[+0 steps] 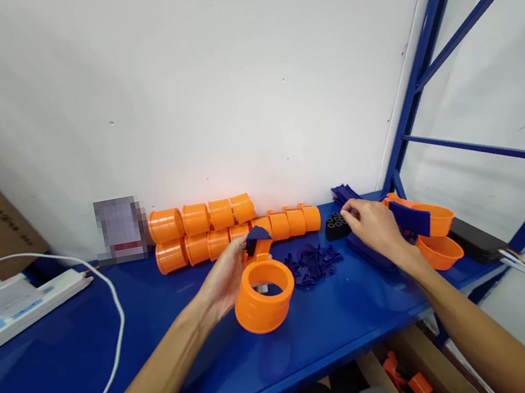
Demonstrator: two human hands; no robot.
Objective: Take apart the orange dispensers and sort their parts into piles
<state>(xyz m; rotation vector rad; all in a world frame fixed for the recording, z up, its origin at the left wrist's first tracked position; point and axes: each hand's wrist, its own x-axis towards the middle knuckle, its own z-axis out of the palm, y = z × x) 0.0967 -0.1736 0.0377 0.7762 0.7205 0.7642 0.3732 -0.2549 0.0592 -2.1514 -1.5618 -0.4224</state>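
My left hand [228, 277] is closed around the stem of an orange plastic ring-shaped part [263, 315], held up above the blue table. The part's round opening faces up. At the top of its stem sits a dark blue piece [257, 232], next to my fingers. My right hand [374, 224] hovers over the table's right side, thumb and fingertips pinched together; whatever lies between them is too small to make out. Just left of those fingertips is a black cluster of small ring-shaped pieces [336, 225]. Below that hand lie flat dark blue plates [370, 253], partly hidden.
Orange cups [166, 225] line the wall in two stacked rows. Small dark blue pieces [312, 263] lie heaped mid-table. More orange parts [439, 251] and a black box [476, 239] stand right. A power strip [24, 316] with a white cable is left; an open drawer [418, 359] sits below.
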